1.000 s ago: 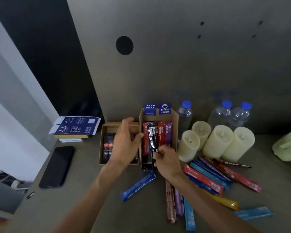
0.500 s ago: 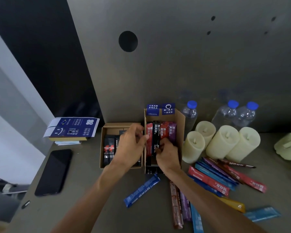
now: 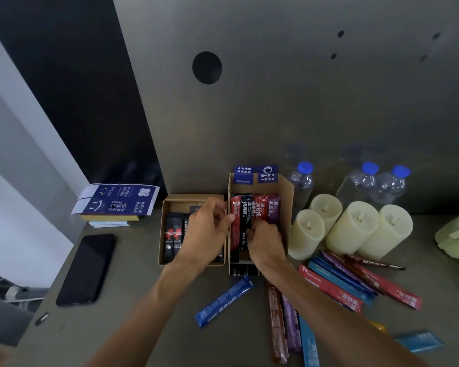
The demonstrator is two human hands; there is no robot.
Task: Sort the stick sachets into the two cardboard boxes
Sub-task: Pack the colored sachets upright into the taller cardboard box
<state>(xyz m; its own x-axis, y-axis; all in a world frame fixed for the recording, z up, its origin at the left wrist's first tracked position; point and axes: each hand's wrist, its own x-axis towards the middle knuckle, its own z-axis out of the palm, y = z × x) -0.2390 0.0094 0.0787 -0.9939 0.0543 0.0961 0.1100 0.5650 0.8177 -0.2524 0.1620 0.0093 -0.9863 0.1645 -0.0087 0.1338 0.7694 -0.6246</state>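
**Black sachet now seated in the tall box; sorting part done.**

A second ago the black sachet (image 3: 245, 217) was held at the front of the tall box (image 3: 286, 205). It now stands in the row inside, between red sticks, with a purple one at the far end. The right hand (image 3: 265, 241) keeps its fingertips closed on the sachet's lower part and has not let go. The left hand (image 3: 204, 231) has shifted right, and thumb and curled fingers now pinch the tall box's left wall, apparently to steady it. The low box (image 3: 167, 207) just beside it holds dark sachets (image 3: 173, 234). Judgement: this placement is all but complete and only the release remains. Much work is left, since a blue sachet (image 3: 224, 300) and a spread of others (image 3: 355, 282) lie loose on the table (image 3: 133, 300).
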